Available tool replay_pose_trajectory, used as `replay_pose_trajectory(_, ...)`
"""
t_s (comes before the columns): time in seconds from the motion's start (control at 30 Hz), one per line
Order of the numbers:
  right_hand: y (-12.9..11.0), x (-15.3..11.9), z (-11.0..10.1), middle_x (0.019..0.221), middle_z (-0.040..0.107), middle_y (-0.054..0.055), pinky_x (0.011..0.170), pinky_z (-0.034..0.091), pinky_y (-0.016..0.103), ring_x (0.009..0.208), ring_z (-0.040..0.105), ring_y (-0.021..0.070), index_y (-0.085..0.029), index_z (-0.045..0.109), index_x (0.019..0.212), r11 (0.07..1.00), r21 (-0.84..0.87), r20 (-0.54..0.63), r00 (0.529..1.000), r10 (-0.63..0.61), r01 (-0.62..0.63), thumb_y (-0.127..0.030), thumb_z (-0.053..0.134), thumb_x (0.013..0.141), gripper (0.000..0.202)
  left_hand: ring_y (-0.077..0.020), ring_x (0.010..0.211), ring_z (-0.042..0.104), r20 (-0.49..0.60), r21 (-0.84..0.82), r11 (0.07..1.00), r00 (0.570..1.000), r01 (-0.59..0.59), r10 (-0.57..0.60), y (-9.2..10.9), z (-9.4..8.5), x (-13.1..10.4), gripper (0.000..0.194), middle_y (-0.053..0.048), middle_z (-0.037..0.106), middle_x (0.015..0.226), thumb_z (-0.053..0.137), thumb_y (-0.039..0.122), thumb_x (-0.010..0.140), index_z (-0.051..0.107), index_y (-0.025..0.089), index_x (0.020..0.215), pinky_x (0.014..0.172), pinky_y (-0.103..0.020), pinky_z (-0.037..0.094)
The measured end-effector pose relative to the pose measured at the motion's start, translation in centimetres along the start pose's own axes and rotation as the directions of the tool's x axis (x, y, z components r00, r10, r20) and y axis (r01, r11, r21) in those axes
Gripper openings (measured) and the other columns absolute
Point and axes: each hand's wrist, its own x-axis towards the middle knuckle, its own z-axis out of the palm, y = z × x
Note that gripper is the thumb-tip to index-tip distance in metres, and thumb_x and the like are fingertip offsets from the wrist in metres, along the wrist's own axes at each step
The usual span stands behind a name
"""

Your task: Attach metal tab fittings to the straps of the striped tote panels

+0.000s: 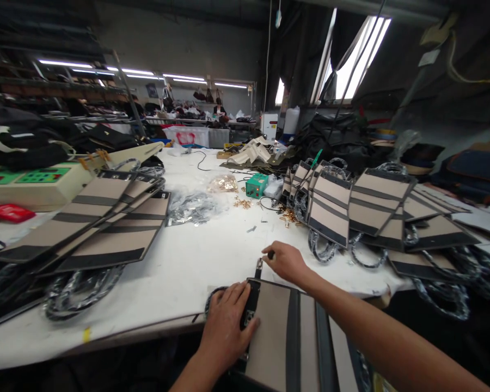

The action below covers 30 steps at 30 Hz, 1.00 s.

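Observation:
A beige bag panel with black bands [274,321] lies at the table's front edge, in the lower middle of the head view. My left hand [226,316] grips its black top edge, fingers over the border and thumb on the face. From the panel's far corner a short black tab with a metal fitting [258,267] sticks out. Just beside that fitting, my right hand [286,262] is closed round a small dark-handled tool [271,254]; its tip is too small to make out. Part of a wrapped handle [212,298] shows left of my left hand.
Stacked striped bags lie at left [118,234] and right [330,204], their plastic-wrapped handles spilling over the table [188,283]. Farther back are bagged metal pieces [196,207], loose gold fittings [243,203] and a green box [256,185] with cables.

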Motion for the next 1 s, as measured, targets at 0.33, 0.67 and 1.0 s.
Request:
replay_pose_trajectory(0.33,1.8,16.1,3.3,0.122,0.073,0.004,0.084,0.049,0.027,0.105,0.068,0.0218,-0.03,0.077,0.116,0.995,-0.092,0.127,0.99,0.055,-0.044,-0.032,0.072,0.084,0.033,-0.0282,0.133,0.055,-0.085,0.017,1.0,0.996,-0.017,0.018,-0.7,1.5,-0.7,0.06,-0.005,0.058,0.149,0.059,0.024,0.087,0.051,0.023,0.146,0.107,-0.051,0.041)
replay_pose_trajectory(0.67,2.1,17.0,3.3,0.105,0.077,0.006,0.075,0.048,0.027,0.094,0.068,0.0224,-0.024,0.08,0.093,0.993,-0.107,0.183,0.981,0.066,-0.047,-0.027,0.073,0.079,0.017,-0.0291,0.135,0.053,-0.029,-0.137,0.988,0.996,0.076,-0.081,0.3,0.4,0.2,0.054,-0.006,0.059,0.147,0.061,0.029,0.088,0.056,0.023,0.141,0.11,-0.053,0.038)
replay_pose_trajectory(1.0,-1.0,4.5,-1.7,0.079,0.075,-0.001,0.06,0.048,0.022,0.064,0.063,0.0126,-0.021,0.079,0.092,0.955,0.293,0.405,0.898,-0.174,0.053,-0.025,0.068,0.08,0.016,-0.029,0.137,0.052,-0.041,-0.149,0.986,0.996,0.077,-0.084,0.6,0.4,0.2,0.054,-0.006,0.059,0.147,0.064,0.03,0.088,0.057,0.023,0.141,0.11,-0.052,0.037)
